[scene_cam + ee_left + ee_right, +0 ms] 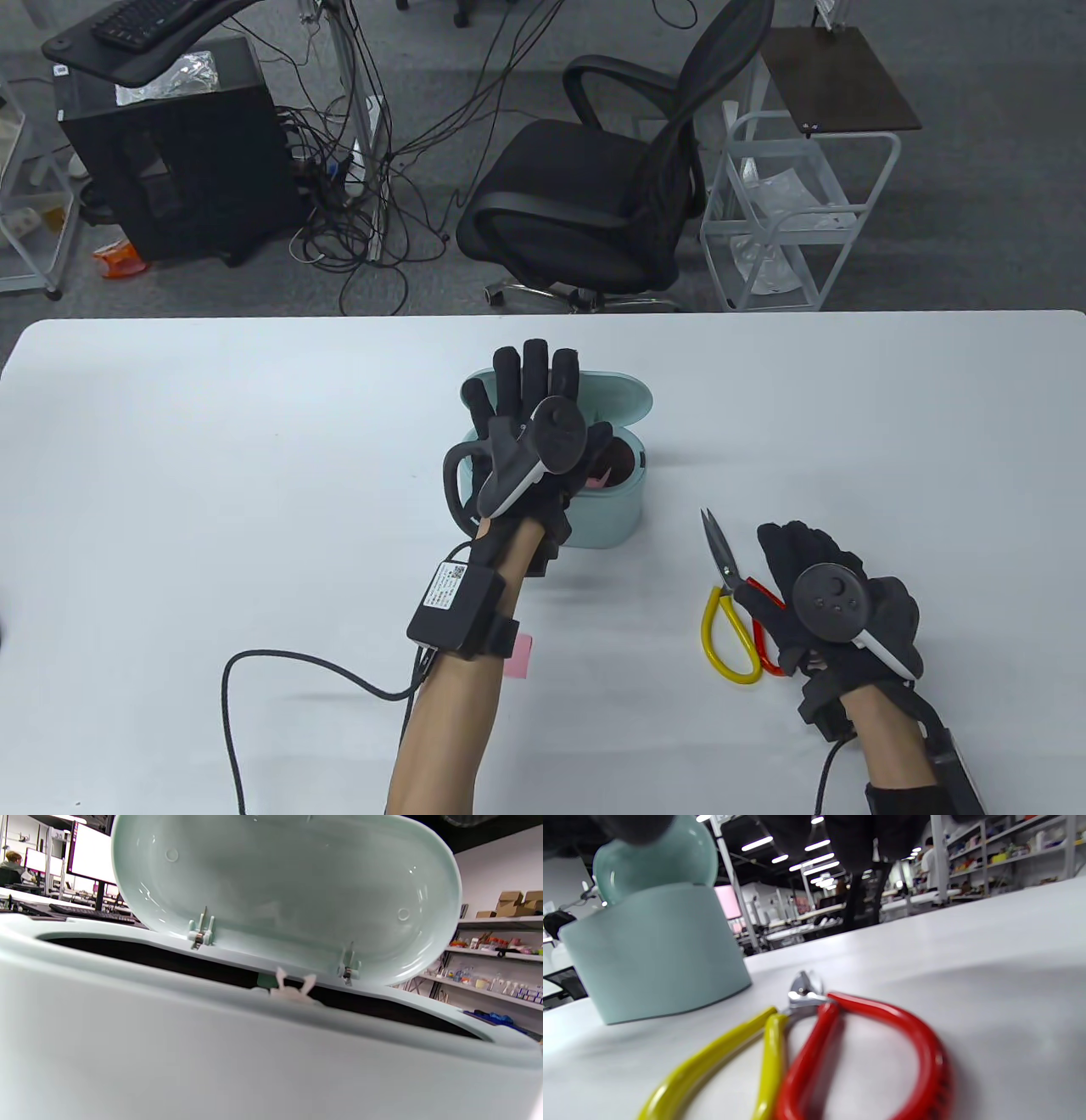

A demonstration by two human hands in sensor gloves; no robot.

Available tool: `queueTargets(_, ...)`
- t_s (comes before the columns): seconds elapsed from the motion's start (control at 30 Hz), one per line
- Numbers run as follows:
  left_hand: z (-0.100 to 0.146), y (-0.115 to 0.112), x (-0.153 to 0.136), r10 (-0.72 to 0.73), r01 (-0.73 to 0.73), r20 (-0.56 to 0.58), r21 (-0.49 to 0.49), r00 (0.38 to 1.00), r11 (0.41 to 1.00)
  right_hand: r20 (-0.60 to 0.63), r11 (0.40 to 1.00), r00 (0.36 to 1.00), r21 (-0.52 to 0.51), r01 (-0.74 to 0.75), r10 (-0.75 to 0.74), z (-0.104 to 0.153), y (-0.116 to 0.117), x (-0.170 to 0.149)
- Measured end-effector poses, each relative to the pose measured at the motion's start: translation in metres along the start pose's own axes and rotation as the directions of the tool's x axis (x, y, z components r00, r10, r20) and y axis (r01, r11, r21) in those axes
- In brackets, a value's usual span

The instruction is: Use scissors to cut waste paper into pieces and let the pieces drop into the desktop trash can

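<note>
in the table view, the pale mint-green plastic desktop trash can [607,509] stands near the middle of the white table [212,467], its oval hinged lid [619,399] tipped up at the far side. pink paper scraps [604,477] show inside the dark opening. the left hand [530,424], in a black sensor glove with a tracker on its back, hovers over the can with its fingers straight and spread, holding nothing. a small pink piece of paper [519,655] lies on the table beside the left forearm, partly hidden by the black wrist box. to the right of the can, well apart from it, the metal scissors with one yellow and one red loop handle [730,611] lie flat on the table, blades closed and pointing away from the person. the right hand [836,598] rests low just beside them, covering part of the red handle; whether its fingers grip the handle cannot be told.

in the left wrist view, the can's front wall fills the lower part, the raised lid's glossy inner face [288,891] stands above, and a pale scrap [292,988] peeks over the rim.

in the right wrist view, the scissors' handles [840,1056] lie on the table close to the camera, yellow on the left and red on the right, with the trash can [653,950] behind them at the left. dark gloved fingers [857,840] hang in at the top, above the handles without touching them.
</note>
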State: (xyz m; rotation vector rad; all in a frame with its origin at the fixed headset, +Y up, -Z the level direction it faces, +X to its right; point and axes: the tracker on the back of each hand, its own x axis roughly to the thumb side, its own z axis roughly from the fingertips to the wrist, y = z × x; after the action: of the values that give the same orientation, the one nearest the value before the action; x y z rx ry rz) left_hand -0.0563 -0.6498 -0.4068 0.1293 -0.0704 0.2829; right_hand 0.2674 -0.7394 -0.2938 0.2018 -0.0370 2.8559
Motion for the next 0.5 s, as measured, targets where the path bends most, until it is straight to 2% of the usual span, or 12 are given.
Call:
queueTargets(0.3,0.02,0.016,-0.024,0.001,-0.005,0.068,0.052,0.998,0.999,0.001,1.0,1.0,0.004,-0.002,0.002,0.0,0.001,0.001)
queueTargets(0.5,0.055,0.032,-0.047,-0.006,-0.001,0.115,0.057,0.993,0.998,-0.004,1.0,1.0,0.004,-0.003,0.003,0.001,0.001,0.001)
